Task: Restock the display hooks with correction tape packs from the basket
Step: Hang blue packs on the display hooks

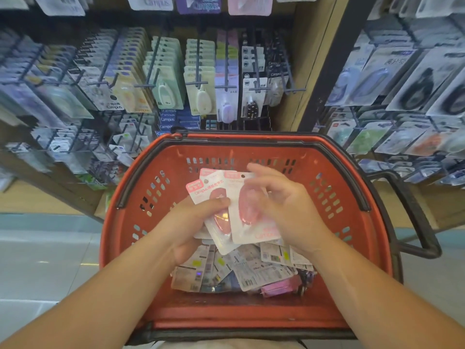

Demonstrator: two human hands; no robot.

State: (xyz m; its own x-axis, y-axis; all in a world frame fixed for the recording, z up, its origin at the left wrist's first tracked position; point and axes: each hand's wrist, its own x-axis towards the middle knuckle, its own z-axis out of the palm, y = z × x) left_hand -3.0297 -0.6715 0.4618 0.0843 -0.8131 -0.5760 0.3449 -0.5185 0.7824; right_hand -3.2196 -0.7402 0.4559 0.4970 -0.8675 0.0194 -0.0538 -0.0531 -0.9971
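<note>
Campus cards behind; left hand, right hand grip Campus packs.

Red basket open-topped, left hand and right hand with fanned pink packs filling its middle, loose packs covering the bottom, black handle jutting right, hooks beyond crowded with hanging packs (tips projecting), floor free left.

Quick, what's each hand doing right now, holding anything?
Left hand: grips a fan of pink correction tape packs over the basket.
Right hand: fingers curled round the front pack.
</note>
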